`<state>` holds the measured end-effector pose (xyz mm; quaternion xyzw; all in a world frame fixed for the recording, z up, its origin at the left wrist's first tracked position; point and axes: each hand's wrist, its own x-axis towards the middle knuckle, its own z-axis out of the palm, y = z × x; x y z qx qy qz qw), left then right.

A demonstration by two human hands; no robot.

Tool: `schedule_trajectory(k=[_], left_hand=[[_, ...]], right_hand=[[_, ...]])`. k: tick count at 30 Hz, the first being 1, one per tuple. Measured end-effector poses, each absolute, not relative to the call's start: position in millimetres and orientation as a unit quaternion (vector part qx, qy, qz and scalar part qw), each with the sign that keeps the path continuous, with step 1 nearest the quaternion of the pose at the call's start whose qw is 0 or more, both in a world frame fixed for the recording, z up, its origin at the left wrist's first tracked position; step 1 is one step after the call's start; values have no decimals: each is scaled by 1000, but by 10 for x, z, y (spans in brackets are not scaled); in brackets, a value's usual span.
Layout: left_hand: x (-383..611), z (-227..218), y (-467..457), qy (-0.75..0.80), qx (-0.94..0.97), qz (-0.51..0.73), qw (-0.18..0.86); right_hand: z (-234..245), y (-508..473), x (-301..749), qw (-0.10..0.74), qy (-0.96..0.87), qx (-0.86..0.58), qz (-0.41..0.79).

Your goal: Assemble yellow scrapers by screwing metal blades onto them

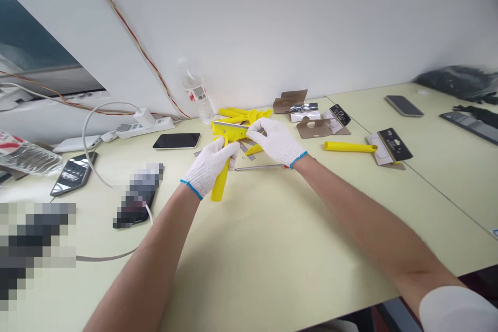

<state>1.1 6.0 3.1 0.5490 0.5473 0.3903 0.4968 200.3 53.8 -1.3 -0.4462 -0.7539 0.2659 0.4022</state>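
A yellow scraper (220, 181) with a metal blade along its head is held up over the table. My left hand (208, 166), in a white knit glove with a blue cuff, is wrapped round it where the handle meets the head. At the right end of the head, my gloved right hand (274, 140) has its fingers pinched on the edge; whether a small part is between them is hidden. Beneath my hands lie loose grey metal blades (254, 156) and a screwdriver (259, 167), its red end partly under my right wrist. More yellow scrapers (243, 114) are piled just behind.
Cardboard packaging (317, 127) stands at the back. A packaged yellow scraper (348, 147) lies to the right, with a grey phone (403, 106) beyond. On the left are a phone (177, 140), a power strip (146, 127) and cables. A water bottle (198, 96) stands by the wall.
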Motion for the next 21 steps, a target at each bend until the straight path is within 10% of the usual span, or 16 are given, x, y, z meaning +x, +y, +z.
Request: schedule_trajectory(k=[21], left_hand=[[168,127,-82,595,596,345,415]], right_hand=[[29,494,1972,330,-805,-476,127]])
